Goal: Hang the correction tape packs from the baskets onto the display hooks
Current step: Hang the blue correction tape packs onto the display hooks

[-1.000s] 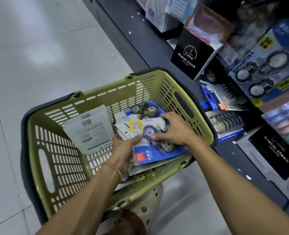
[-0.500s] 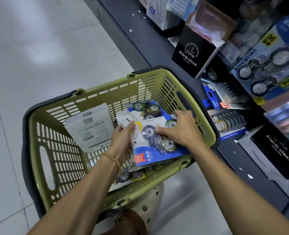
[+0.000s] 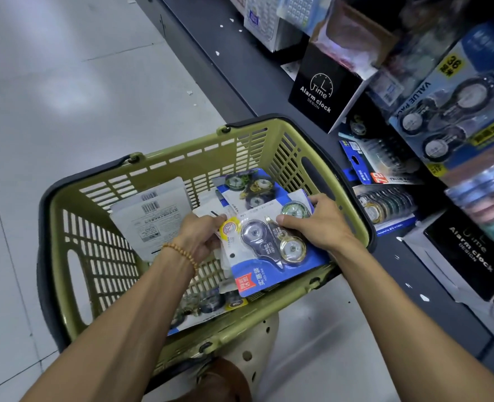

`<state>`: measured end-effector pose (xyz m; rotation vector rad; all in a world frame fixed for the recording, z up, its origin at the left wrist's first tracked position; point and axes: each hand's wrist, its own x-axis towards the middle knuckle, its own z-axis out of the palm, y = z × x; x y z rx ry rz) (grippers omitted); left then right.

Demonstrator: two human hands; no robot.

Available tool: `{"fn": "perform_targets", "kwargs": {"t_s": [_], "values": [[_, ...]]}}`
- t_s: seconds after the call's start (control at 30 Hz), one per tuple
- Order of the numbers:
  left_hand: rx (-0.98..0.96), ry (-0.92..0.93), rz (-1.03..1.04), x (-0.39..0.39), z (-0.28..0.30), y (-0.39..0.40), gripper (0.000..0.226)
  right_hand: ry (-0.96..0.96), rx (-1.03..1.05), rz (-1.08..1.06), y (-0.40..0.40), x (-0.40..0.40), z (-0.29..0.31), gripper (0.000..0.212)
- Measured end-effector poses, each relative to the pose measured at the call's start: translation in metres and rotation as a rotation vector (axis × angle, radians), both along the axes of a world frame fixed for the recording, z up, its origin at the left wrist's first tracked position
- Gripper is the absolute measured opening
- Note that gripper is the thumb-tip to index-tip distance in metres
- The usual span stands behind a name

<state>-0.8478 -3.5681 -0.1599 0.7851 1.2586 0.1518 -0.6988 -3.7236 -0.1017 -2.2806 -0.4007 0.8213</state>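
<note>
An olive-green shopping basket point(image 3: 65, 256) stands on the floor below me, with several correction tape packs inside. The top blue-and-white pack point(image 3: 271, 265) shows three clear tape dispensers. My left hand point(image 3: 199, 239) pinches its left edge by the yellow sticker. My right hand point(image 3: 318, 224) grips its upper right part, fingers curled over the blister. A second blue pack point(image 3: 245, 184) lies behind it, and more packs point(image 3: 208, 306) lie underneath near the front wall. More correction tape packs point(image 3: 448, 117) hang on the display at the right.
A white pack with barcodes point(image 3: 150, 216) leans face down in the basket's left half. Black alarm clock boxes point(image 3: 324, 91) stand on the dark shelf base point(image 3: 211, 44) to the right. Grey tiled floor point(image 3: 51, 82) spreads to the left. A beige perforated shoe point(image 3: 254, 343) shows below the basket.
Both hands have raised the top pack slightly and shifted it toward the basket's right side; my left hand moved from under the pack to its left edge.
</note>
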Motion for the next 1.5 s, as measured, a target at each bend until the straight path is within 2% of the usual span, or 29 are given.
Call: {"fn": "perform_targets", "kwargs": {"t_s": [0.17, 0.27, 0.37, 0.47, 0.6, 0.83, 0.97, 1.13, 1.37, 1.43, 1.5], "values": [[0.173, 0.030, 0.077, -0.029, 0.021, -0.004, 0.017, -0.030, 0.115, 0.021, -0.002, -0.011, 0.015, 0.047], [0.261, 0.038, 0.109, -0.052, 0.036, -0.003, 0.016, 0.005, 0.292, -0.132, -0.008, -0.012, 0.026, 0.032], [0.353, 0.046, 0.093, -0.074, 0.057, -0.001, 0.025, 0.105, 0.425, -0.296, -0.012, -0.014, 0.031, 0.030], [0.490, 0.046, 0.034, -0.091, 0.087, 0.002, 0.031, 0.214, 0.478, -0.347, -0.013, -0.026, 0.036, 0.047], [0.643, 0.024, 0.010, -0.111, 0.124, 0.002, 0.026, 0.338, 0.524, -0.411, -0.014, -0.045, 0.044, 0.030], [0.637, -0.043, -0.114, -0.120, 0.146, -0.020, 0.024, 0.337, 0.583, -0.396, -0.026, -0.066, 0.056, 0.028], [0.608, -0.090, -0.184, -0.116, 0.159, -0.028, 0.018, 0.269, 0.640, -0.373, -0.043, -0.065, 0.063, 0.038], [0.461, -0.174, -0.039, -0.099, 0.169, -0.030, 0.017, 0.356, 0.710, -0.441, -0.041, -0.069, 0.066, 0.032], [0.282, -0.197, 0.097, -0.101, 0.143, -0.033, 0.026, 0.392, 0.717, -0.512, -0.029, -0.056, 0.062, 0.031], [0.260, -0.225, 0.091, -0.101, 0.141, -0.030, 0.029, 0.440, 0.746, -0.470, -0.030, -0.053, 0.062, 0.037], [0.244, -0.243, 0.077, -0.097, 0.141, -0.029, 0.030, 0.570, 0.766, -0.388, -0.031, -0.054, 0.064, 0.040]]}}
